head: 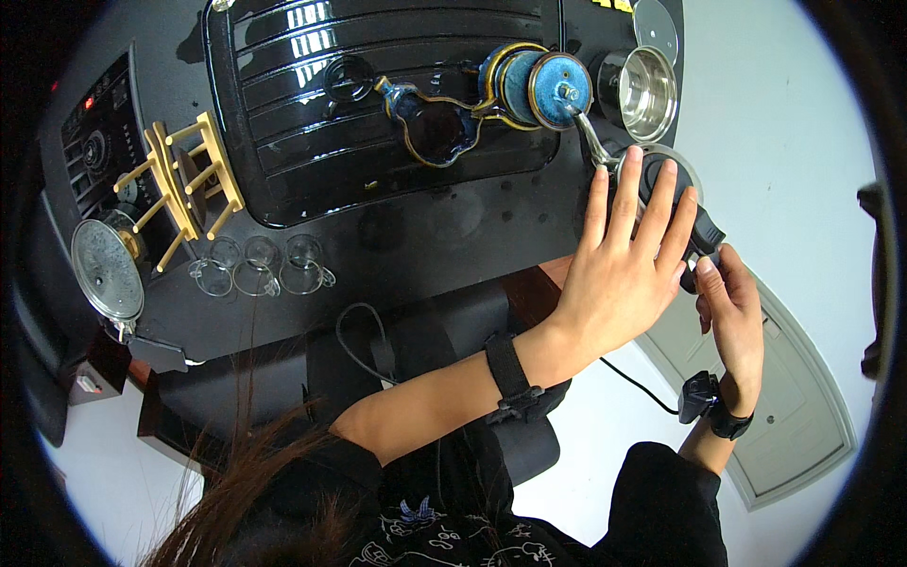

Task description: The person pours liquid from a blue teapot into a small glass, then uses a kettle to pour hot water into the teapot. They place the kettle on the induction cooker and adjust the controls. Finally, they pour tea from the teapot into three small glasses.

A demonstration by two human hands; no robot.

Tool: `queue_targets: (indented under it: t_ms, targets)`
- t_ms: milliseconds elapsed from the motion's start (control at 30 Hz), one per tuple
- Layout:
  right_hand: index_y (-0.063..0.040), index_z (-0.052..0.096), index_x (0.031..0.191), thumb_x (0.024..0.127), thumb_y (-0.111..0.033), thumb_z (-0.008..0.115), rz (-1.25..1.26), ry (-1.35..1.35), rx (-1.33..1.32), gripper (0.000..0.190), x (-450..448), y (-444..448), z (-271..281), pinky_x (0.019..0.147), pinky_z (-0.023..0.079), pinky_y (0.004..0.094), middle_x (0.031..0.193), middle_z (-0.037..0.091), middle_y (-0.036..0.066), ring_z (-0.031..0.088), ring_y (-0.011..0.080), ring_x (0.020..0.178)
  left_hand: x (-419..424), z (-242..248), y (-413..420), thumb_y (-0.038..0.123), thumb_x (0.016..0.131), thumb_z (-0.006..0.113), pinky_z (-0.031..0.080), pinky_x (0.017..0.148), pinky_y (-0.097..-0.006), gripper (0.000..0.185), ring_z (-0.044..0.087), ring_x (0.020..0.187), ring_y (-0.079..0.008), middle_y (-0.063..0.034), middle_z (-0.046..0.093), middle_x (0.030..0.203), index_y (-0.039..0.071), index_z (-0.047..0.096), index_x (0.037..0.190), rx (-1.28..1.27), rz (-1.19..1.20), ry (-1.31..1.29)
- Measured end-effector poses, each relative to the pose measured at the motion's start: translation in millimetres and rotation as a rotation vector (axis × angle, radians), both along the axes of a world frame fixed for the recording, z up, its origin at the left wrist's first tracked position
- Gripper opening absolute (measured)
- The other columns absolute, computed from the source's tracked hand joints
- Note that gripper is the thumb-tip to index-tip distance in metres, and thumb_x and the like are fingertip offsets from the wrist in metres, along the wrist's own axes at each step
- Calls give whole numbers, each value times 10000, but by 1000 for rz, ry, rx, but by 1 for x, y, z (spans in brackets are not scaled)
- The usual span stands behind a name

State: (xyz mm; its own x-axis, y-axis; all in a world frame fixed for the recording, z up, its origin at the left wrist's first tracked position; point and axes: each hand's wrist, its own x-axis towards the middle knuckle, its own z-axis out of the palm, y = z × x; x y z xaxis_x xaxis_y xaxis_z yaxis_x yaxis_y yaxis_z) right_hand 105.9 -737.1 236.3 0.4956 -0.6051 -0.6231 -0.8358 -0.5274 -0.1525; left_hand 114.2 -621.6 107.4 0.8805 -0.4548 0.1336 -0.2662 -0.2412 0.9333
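Note:
An electric kettle with a steel spout [594, 142] is in my right hand [733, 305], which grips its black handle [703, 232]. My left hand [623, 248] lies flat over the kettle's dark lid [659, 177], fingers spread, hiding much of the kettle body. The spout tip points at a blue-glazed round lid with a small knob [560, 85]. That lid sits at the end of a blue and brown glazed ceramic vessel [510, 85]. Beside it is a blue-rimmed, gourd-shaped ceramic piece with a dark hollow [436, 127]; I cannot tell whether they join.
These ceramics rest on a black ribbed tea tray [319, 170]. A steel pot [648, 92] and a round lid [655, 32] stand at right. Leftward are three glass cups [258, 266], a wooden cup rack [181, 177], a lidded glass pot [106, 269] and a control panel [96, 142].

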Motion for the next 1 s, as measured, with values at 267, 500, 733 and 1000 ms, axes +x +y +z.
queue_targets:
  t_ms: [267,500,733,1000]
  targets:
    - [-48,585,1079,986,-356,580,-19,18,-56,322,-6,-4,2,445,325,197,692,463,-56,386,24,544,-2,-1,-6,281,816,693,227,1118,-631,698,225,1398,-525,-220,313,1521,36,447,1422,-7,-2,-6]
    - [-51,576,1064,993,-340,572,-12,-46,-26,298,-5,-10,1,429,317,193,685,446,-60,367,17,518,2,-1,-10,274,831,685,231,1118,-631,685,223,1396,-527,-213,321,1517,46,443,1430,-28,-6,-17]
    - [-46,586,1043,983,-353,588,11,-57,-28,313,1,-12,4,430,314,195,684,453,-55,365,18,516,7,-2,-12,324,871,630,203,1140,-614,642,236,1405,-517,-227,372,1486,27,462,1415,-3,24,-68]
    - [-57,583,1001,985,-359,584,34,-73,-52,302,7,-9,3,429,314,195,652,437,-66,368,18,524,12,0,-12,262,826,687,231,1115,-636,683,225,1389,-539,-210,322,1518,46,446,1428,-46,39,-30]
